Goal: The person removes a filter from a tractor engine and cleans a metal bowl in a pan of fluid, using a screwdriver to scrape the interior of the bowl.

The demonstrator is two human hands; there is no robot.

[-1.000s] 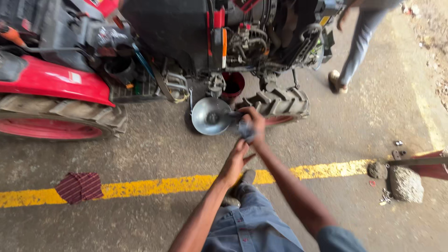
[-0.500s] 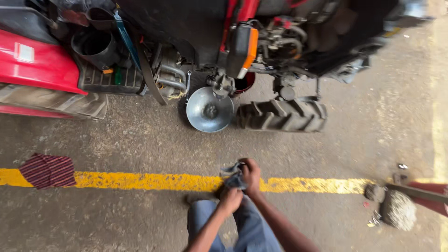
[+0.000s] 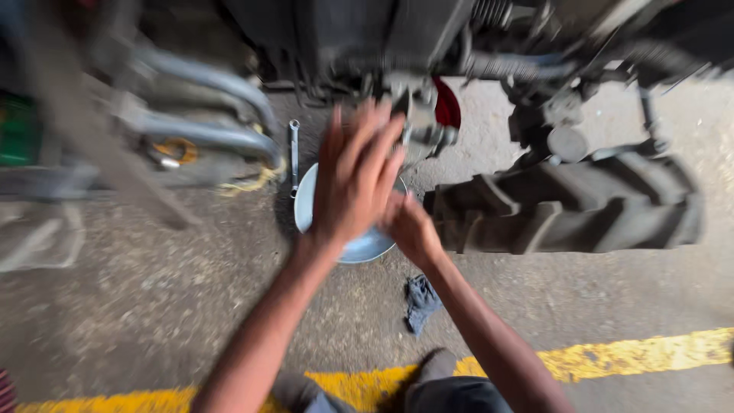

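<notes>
My left hand (image 3: 355, 180) is stretched forward with its fingers spread and nothing in it, over a round metal bowl (image 3: 306, 210) on the ground under a tractor's engine. My right hand (image 3: 409, 226) sits just below and right of it, fingers curled, next to the bowl's rim; motion blur hides whether it holds anything. A dark blue rag (image 3: 420, 302) lies on the concrete beneath my right forearm. A long metal wrench (image 3: 293, 153) lies on the ground just left of the bowl.
A small lugged black tyre (image 3: 566, 206) stands right of the bowl. Grey pipes (image 3: 222, 138) and machine parts crowd the left and top. A red part (image 3: 447, 107) hangs above the bowl. A yellow painted line (image 3: 634, 353) crosses the floor near my knees.
The rag that was between my hands now lies on the ground. Both hands have moved forward from the yellow line to the bowl, and the view has come closer to the machine.
</notes>
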